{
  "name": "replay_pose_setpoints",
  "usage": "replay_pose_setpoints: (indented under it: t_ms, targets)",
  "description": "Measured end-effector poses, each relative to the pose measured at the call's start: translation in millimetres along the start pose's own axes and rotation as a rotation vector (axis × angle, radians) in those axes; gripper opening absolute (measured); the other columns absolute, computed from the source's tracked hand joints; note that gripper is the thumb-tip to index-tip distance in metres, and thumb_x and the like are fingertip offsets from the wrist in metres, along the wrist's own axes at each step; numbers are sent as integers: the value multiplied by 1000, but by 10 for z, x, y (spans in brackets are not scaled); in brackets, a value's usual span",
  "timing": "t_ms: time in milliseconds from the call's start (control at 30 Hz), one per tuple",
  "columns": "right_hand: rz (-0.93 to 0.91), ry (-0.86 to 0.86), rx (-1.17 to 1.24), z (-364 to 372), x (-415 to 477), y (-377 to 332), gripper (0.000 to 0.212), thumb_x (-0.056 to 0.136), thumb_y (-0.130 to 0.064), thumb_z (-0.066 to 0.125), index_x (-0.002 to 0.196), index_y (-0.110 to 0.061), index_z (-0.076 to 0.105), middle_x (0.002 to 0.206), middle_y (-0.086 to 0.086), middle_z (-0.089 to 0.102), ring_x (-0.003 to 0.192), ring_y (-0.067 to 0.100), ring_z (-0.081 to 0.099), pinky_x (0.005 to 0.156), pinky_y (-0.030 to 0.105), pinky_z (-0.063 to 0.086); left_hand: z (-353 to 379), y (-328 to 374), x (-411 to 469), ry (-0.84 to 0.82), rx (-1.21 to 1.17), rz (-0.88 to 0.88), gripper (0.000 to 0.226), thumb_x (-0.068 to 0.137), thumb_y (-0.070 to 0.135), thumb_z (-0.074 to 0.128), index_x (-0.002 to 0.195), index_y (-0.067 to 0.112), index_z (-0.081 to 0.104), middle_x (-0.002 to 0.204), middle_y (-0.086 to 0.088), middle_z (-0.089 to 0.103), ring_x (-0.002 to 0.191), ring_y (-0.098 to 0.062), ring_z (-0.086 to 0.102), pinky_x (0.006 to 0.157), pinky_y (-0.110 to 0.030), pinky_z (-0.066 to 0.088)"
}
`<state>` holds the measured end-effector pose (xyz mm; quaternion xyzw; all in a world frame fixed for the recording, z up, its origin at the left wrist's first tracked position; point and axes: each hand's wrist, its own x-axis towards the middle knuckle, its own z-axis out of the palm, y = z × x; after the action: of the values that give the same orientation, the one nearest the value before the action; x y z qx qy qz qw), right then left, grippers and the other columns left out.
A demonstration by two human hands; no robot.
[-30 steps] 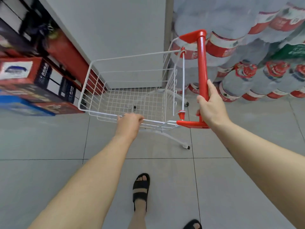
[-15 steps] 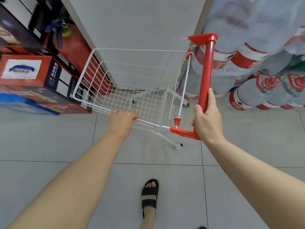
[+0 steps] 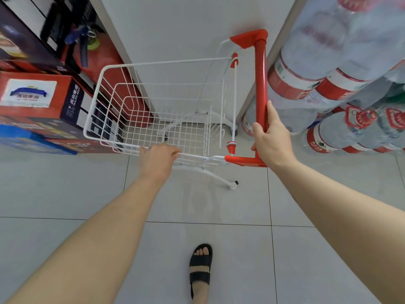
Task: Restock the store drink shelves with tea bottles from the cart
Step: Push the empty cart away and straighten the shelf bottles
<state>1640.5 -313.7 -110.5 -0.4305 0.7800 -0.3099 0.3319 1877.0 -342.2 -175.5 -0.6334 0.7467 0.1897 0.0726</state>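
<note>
A small white wire cart (image 3: 103, 88) with a red handle bar (image 3: 260, 84) stands on the grey tile floor, its basket empty. My left hand (image 3: 156, 160) grips the basket's near white rim. My right hand (image 3: 270, 139) is curled round the lower part of the red handle. No tea bottles show in the cart.
Red and dark drink cartons (image 3: 39, 102) are stacked at the left, with a red fire extinguisher (image 3: 105, 60) behind them. Large shrink-wrapped water bottles (image 3: 324, 88) pile up at the right. A grey wall panel (image 3: 175, 29) stands ahead. My sandalled foot (image 3: 200, 268) is below.
The cart and both hands have swung a little to the right and closer to the wall, and the view has tilted; both grips are unchanged.
</note>
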Motion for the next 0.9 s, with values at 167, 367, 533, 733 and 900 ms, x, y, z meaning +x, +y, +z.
replay_pose_setpoints:
  t_ms: [167,367,533,733,900]
  targets:
    - [7,-20,-62,47,114,-69,64,96,-24,44,150,-30,10,109,-4,57,84,22,61,83,43,54,-54,-50,146,27,-117,-29,28,97,19,48,119,26,65,123,-4,63,116,-27,53,102,-53,34]
    - [73,-244,-177,-277,35,-101,69,97,-41,43,151,-29,1,131,4,55,112,25,57,96,36,45,-509,405,-13,138,-252,85,33,94,14,50,125,20,60,130,-5,57,120,-25,52,103,-43,38]
    - [154,-231,-225,-1062,-344,-52,54,94,-38,49,143,-19,36,120,8,63,113,25,58,91,33,45,-1173,1445,-473,349,-555,383,28,89,7,48,106,14,69,106,-2,68,99,-20,63,87,-34,49]
    - [296,10,-73,-2313,-1164,339,31,90,-26,57,119,-16,62,102,6,68,97,22,65,84,25,45,-1306,3172,-1200,-29,-366,725,26,92,19,50,111,26,65,111,7,64,100,-17,61,84,-33,48]
    - [416,313,97,-3648,-1956,920,15,82,-24,53,81,-33,64,83,-1,68,90,25,64,83,46,53,-1112,4771,-2082,-232,-210,933,28,93,26,47,115,34,62,115,8,61,109,-17,56,86,-31,45]
